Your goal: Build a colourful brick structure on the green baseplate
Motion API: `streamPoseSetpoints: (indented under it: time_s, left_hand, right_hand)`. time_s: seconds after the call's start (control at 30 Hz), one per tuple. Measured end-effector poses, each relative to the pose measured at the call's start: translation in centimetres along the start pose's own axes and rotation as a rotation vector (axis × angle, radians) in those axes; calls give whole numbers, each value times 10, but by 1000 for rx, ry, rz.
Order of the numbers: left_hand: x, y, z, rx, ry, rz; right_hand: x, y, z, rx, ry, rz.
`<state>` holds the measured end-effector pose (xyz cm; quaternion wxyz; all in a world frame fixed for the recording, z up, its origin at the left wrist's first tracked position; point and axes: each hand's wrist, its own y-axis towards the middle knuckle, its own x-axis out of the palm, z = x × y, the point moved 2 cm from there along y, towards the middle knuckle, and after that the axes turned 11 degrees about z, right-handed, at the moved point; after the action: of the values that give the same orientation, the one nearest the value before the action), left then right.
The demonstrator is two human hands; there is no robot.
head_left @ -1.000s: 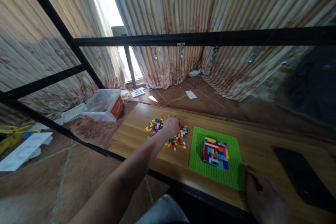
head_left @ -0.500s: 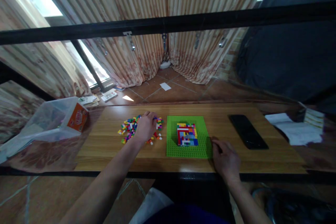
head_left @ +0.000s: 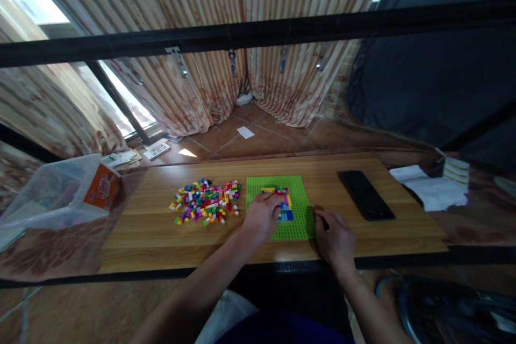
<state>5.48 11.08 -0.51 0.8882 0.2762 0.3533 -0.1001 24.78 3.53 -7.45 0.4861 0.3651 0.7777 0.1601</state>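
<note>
A green studded baseplate (head_left: pixel 299 228) lies on the table and bears a low, many-coloured block of toy building bricks (head_left: pixel 287 215). My left hand (head_left: pixel 262 212) is over the left part of that block, fingers pinched together and pointing down. Whatever is between its fingertips is hidden, and the hand covers much of the block. At the baseplate's right edge, my right hand (head_left: pixel 335 235) is closed with curled fingers, thumb and forefinger at the rim. A spread pile of small loose bricks (head_left: pixel 203 201) in many colours sits left of the baseplate.
A black phone-like slab (head_left: pixel 365 195) lies on the wooden table (head_left: pixel 137 242), right of the baseplate. Off the left end stands a clear plastic bin (head_left: pixel 52 185) with an orange label. White papers (head_left: pixel 429 188) are beyond the right end. A black bar (head_left: pixel 258 35) crosses beyond the table.
My left hand has moved right, from the loose brick pile to the block on the baseplate. My right hand stays at the baseplate's edge. The whole view has shifted slightly.
</note>
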Motion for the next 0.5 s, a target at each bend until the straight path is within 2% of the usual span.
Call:
streamPoseSetpoints:
  time_s: [0.2, 0.5]
  left_hand:
    - [13, 4, 0, 37, 26, 50]
    - [18, 5, 3, 50, 88, 87]
  right_hand:
    - [-1, 0, 1, 13, 2, -21]
    - [-1, -1, 1, 0, 5, -32]
